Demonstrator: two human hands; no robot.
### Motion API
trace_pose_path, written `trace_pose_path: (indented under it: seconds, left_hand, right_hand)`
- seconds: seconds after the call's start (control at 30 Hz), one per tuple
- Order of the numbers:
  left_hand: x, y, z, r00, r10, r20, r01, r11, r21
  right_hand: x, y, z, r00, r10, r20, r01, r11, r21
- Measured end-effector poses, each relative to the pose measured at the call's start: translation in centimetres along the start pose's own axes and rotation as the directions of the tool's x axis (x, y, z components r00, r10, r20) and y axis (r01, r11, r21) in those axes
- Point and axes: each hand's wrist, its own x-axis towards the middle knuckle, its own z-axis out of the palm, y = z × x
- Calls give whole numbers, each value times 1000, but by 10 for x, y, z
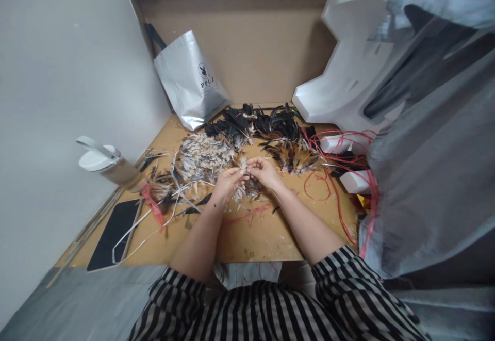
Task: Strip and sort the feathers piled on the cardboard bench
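Far left of the hands: one lidded tumbler [126, 173], upright; nearer the wearer, one dark-screened tablet [114, 235] lies flat on the table [255, 248]. Between these and the left hand: one feather bunch with a red plastic wrap [152, 206]. Beyond the hands, to the left: one silver bag [189, 83], leaning back. Just beyond and left of the left hand: one heap of pale feathers [203, 155], individual feathers too many to count.

Left hand [232, 180]: thumb and fingers narrowed, pinching one small pale tuft [243, 162]. The tuft sits between both hands. Right hand [266, 174]: fingertips drawn together at the same tuft, meeting the left's.

Farther beyond the hands: black feathers [278, 123], clumps overlapping, count unclear. Just beyond and right of the right hand: one row of brown feathers [294, 156]. Farther right: several tangled red cords [373, 191] and two white blocks [356, 181]. Far right: one grey cloth [433, 176], hanging.
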Motion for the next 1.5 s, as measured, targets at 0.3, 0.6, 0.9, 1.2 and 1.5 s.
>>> trace_pose_path:
  seconds: [0.3, 0.6, 0.9, 1.2, 1.5]
  left_hand:
    - [1, 4, -1, 996, 90, 6, -91, 994, 63]
    - [1, 3, 0, 990, 136, 22, -138, 967, 212]
    - [4, 1, -1, 982, 189, 17, -187, 948, 259]
    - [4, 0, 3, 988, 150, -36, -144, 979, 148]
    - [10, 36, 31, 992, -107, 69, 100, 990, 97]
  right_hand:
    - [-6, -7, -4, 978, 194, 83, -185, 978, -97]
    - [-8, -9, 1, 988, 112, 108, -102, 990, -94]
    - [-4, 4, 2, 985, 142, 102, -149, 987, 67]
    - [-3, 5, 6, 995, 86, -46, -84, 996, 30]
    - [2, -10, -5, 994, -10, -108, 33, 977, 213]
